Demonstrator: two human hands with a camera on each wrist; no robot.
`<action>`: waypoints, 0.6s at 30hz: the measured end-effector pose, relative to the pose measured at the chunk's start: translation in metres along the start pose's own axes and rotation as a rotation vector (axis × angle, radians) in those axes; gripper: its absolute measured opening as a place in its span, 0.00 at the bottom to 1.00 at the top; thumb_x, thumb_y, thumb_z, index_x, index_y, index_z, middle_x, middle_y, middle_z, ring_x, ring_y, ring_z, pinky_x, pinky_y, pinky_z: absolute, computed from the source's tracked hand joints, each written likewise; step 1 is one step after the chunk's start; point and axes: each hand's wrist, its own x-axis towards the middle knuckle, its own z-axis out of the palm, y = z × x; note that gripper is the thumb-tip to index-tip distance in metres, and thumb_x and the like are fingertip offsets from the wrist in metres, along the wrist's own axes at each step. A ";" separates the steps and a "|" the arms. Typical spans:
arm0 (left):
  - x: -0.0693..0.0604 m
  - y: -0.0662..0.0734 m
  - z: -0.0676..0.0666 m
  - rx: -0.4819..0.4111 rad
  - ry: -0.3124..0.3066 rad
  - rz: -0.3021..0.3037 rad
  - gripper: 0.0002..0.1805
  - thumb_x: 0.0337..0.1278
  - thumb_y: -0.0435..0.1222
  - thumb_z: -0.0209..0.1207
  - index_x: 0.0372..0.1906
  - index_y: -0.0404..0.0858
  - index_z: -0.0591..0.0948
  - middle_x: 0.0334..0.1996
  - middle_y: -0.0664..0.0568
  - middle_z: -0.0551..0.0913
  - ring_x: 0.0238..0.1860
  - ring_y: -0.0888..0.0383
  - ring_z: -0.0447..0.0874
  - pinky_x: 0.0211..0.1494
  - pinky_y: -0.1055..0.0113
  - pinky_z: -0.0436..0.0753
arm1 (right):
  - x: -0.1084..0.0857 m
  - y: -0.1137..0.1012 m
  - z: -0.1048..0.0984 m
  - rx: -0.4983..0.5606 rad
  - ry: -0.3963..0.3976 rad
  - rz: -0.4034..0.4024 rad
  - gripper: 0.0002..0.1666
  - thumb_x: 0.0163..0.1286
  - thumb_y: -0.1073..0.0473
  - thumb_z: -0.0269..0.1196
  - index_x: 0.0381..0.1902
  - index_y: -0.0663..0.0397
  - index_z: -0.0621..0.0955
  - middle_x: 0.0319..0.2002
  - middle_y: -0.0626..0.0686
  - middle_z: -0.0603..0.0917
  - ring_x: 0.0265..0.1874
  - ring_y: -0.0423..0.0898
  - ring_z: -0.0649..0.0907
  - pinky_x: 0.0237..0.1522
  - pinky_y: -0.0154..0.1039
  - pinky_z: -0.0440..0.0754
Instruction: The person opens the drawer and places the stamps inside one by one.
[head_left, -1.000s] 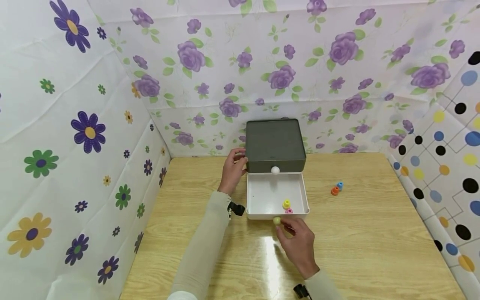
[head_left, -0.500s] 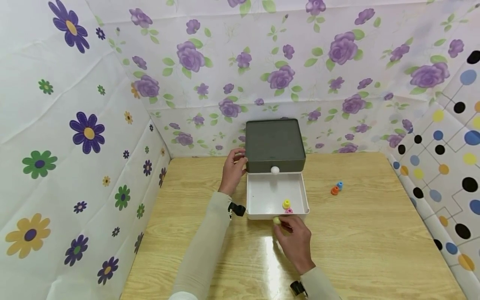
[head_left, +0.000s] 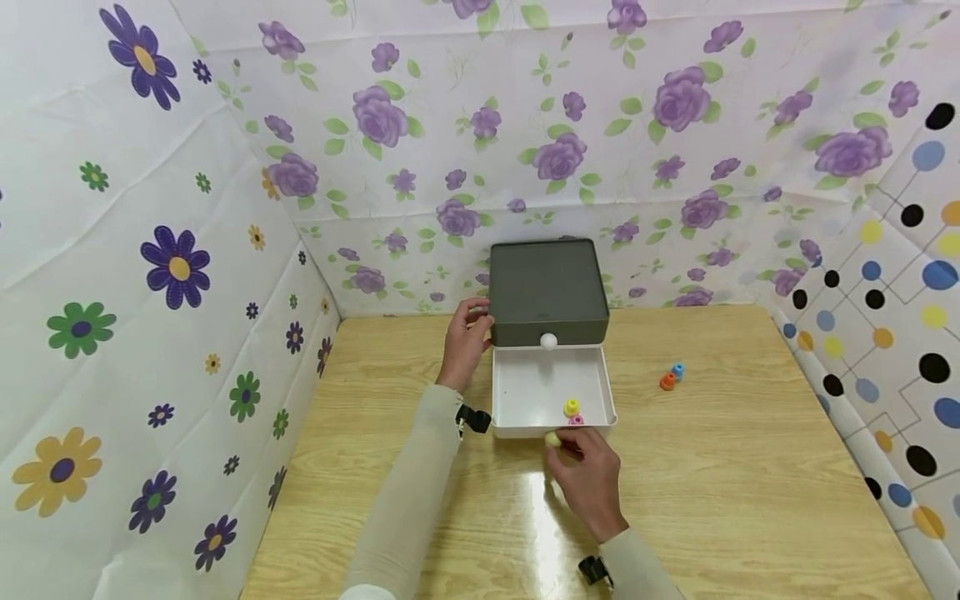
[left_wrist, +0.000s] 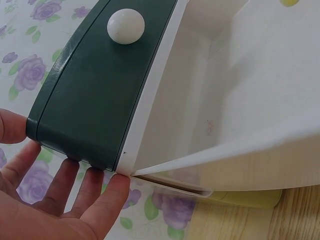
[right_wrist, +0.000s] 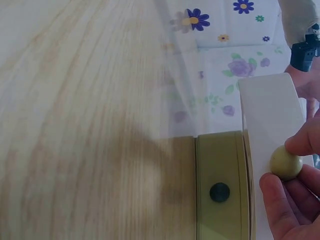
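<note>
A small drawer cabinet with a dark green top (head_left: pixel 547 281) stands against the back wall. Its white middle drawer (head_left: pixel 525 392) is pulled out and holds a yellow cone-shaped piece (head_left: pixel 572 407) and a pink one (head_left: pixel 576 421). My right hand (head_left: pixel 588 471) pinches the pale yellow-green knob (right_wrist: pixel 286 163) on the drawer's front. My left hand (head_left: pixel 465 342) rests against the cabinet's left side. In the left wrist view its extended fingers (left_wrist: pixel 62 182) touch the side of the dark green upper drawer, which has a white knob (left_wrist: pixel 126 26).
On the wooden table (head_left: pixel 720 475), right of the cabinet, stand an orange piece (head_left: pixel 667 382) and a blue piece (head_left: pixel 678 371) side by side. Below the white drawer is an olive drawer (right_wrist: pixel 222 170) with a dark knob (right_wrist: pixel 219 192). Patterned sheets line the sides and back.
My right hand has shifted slightly left at the knob, with its wrist turning a little. The white drawer stays pulled out, and my left hand keeps its place at the cabinet.
</note>
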 end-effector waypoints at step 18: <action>0.000 0.000 0.000 -0.002 0.008 -0.008 0.15 0.77 0.41 0.56 0.63 0.51 0.80 0.60 0.49 0.77 0.60 0.46 0.81 0.63 0.40 0.83 | 0.034 0.005 0.008 0.002 -0.038 0.033 0.11 0.60 0.66 0.77 0.41 0.57 0.89 0.41 0.52 0.86 0.37 0.47 0.90 0.39 0.42 0.91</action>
